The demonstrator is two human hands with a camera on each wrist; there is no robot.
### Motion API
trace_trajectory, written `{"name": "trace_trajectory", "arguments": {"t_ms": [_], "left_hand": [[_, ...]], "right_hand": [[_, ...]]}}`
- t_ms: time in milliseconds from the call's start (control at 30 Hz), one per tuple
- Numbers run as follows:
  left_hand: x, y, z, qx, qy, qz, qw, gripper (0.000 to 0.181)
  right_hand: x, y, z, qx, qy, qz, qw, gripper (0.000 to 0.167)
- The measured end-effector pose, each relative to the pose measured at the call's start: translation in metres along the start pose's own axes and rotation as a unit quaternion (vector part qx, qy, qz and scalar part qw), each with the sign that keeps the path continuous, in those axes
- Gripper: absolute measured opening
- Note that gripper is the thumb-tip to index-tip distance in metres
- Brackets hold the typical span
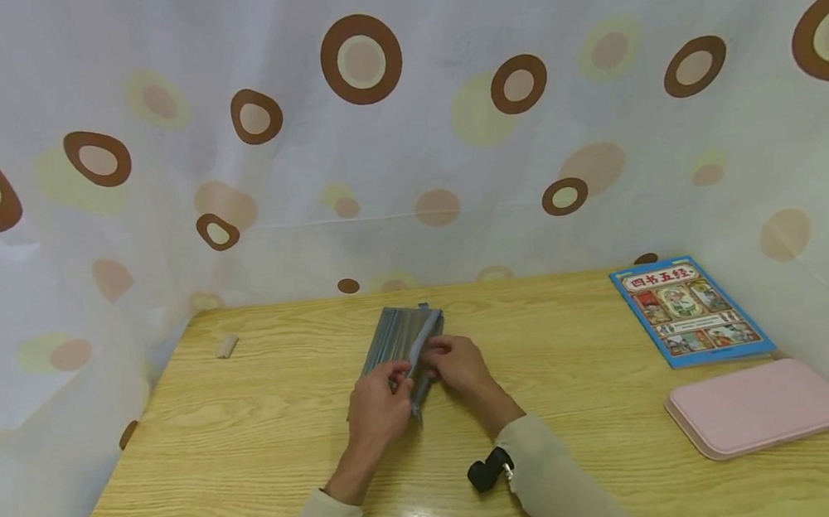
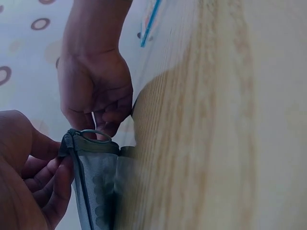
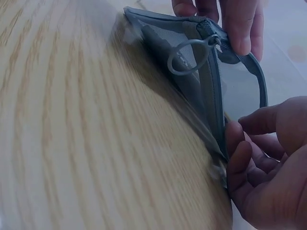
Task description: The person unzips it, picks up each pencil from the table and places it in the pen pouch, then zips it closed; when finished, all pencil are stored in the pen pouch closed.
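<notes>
A grey mesh zip pouch (image 1: pixel 401 332) lies slantwise at the middle of the wooden table, with both hands at its zip side. My left hand (image 1: pixel 378 405) pinches the pouch's near corner between thumb and fingers. Close to that corner hangs a grey ring pull (image 3: pixel 188 57), seen in the right wrist view. Further along the zip side, my right hand (image 1: pixel 462 364) pinches the edge with thumb and forefinger. In the right wrist view the two zip edges stand apart near the left hand. Dark shapes show dimly through the mesh; what they are I cannot tell.
At the right of the table (image 1: pixel 270 472) lie a blue-bordered illustrated book (image 1: pixel 692 311) and a pink case (image 1: pixel 762 408). A small beige block (image 1: pixel 227 346) sits at the far left. A patterned curtain (image 1: pixel 374 154) encloses the back and sides.
</notes>
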State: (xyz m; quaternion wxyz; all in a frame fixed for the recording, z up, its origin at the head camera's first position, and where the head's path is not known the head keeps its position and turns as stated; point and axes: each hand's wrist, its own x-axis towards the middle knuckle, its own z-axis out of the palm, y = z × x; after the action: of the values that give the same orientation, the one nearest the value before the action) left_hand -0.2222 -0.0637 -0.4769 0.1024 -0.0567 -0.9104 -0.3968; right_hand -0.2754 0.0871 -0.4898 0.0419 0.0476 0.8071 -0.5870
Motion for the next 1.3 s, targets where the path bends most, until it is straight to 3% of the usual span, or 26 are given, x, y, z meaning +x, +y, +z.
{"name": "trace_trajectory", "arguments": {"t_ms": [267, 400, 567, 767, 933, 1133, 1300], "left_hand": [[-0.001, 0.000, 0.000, -0.007, -0.006, 0.004, 1.0000, 0.018], [-0.002, 0.000, -0.001, -0.010, -0.013, 0.012, 0.9998, 0.018], [-0.002, 0.000, 0.000, -0.015, -0.012, 0.020, 0.9996, 0.016], [-0.003, -0.002, 0.000, -0.018, -0.012, 0.044, 0.9988, 0.015], [-0.003, -0.003, 0.000, -0.015, -0.033, 0.056, 0.9978, 0.017], [0.000, -0.005, -0.007, 0.010, -0.053, 0.080, 0.9953, 0.013], [0.004, -0.010, -0.014, 0.060, -0.067, 0.076, 0.9931, 0.012]], "right_hand": [[0.005, 0.014, -0.006, 0.002, 0.007, -0.014, 0.9999, 0.026], [0.004, 0.019, -0.017, -0.040, 0.046, -0.027, 0.9978, 0.027], [0.002, 0.022, -0.036, -0.111, 0.094, -0.045, 0.9883, 0.038], [0.003, 0.026, -0.055, -0.191, 0.076, -0.045, 0.9777, 0.049], [0.007, 0.033, -0.066, -0.247, 0.071, -0.077, 0.9634, 0.039], [0.002, 0.035, -0.078, -0.250, 0.085, -0.082, 0.9609, 0.031], [-0.004, 0.033, -0.085, -0.252, 0.093, -0.082, 0.9597, 0.028]]}}
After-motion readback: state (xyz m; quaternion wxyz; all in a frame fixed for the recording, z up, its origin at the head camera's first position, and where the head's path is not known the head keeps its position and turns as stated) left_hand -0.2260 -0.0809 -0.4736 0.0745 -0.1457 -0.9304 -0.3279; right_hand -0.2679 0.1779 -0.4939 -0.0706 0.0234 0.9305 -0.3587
